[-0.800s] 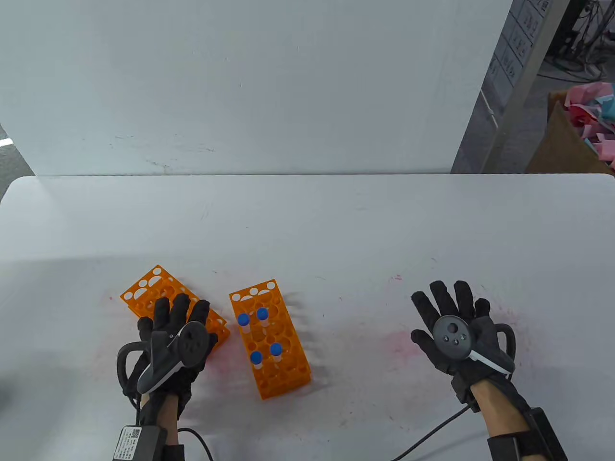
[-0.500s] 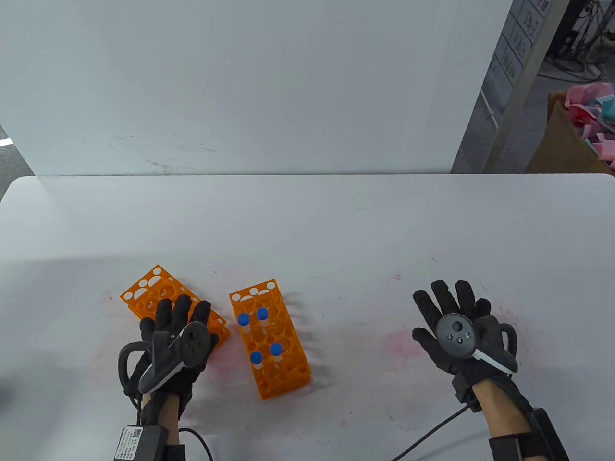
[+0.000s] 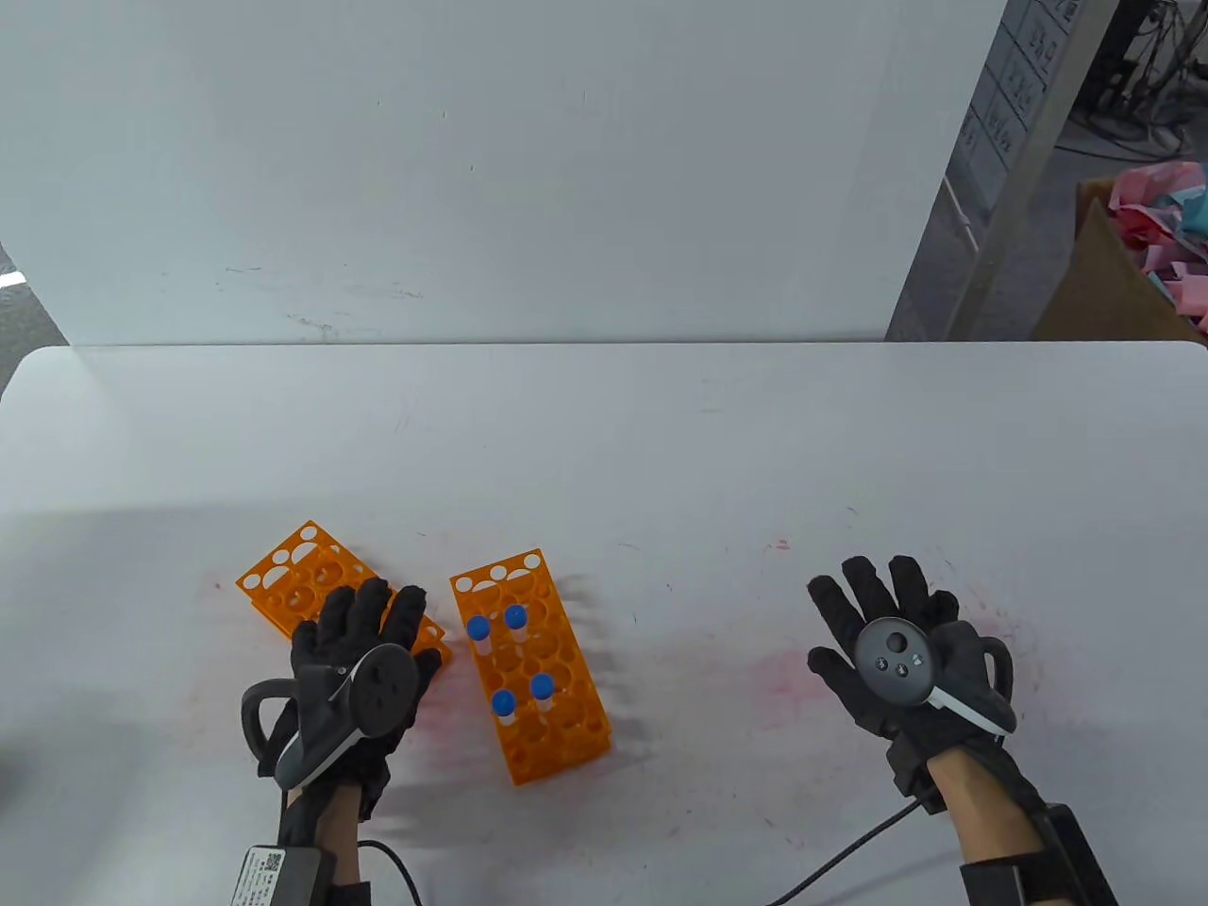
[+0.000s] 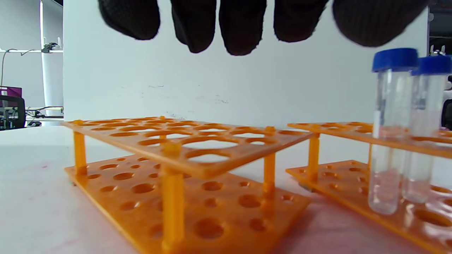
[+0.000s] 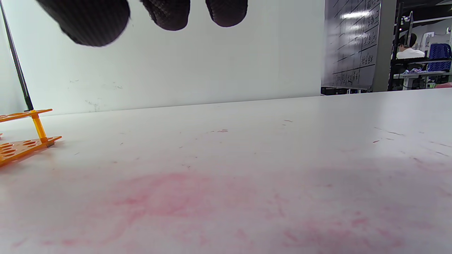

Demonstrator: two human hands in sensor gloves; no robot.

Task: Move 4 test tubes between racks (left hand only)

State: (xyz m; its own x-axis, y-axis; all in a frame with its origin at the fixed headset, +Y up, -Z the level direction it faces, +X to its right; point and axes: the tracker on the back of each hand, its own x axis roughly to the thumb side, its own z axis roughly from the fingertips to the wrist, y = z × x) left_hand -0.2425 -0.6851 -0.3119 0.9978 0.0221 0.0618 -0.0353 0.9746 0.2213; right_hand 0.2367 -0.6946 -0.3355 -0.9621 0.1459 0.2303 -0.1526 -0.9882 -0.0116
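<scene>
Our left hand has slid a little toward the lower right of the table view since a moment ago, nearer the full rack; we judge the first pickup is only starting. Its fingers hang spread and empty above the empty rack. The four blue-capped tubes stand in the full rack, just right of those fingers. Our right hand lies spread at lower right, holding nothing.
</scene>
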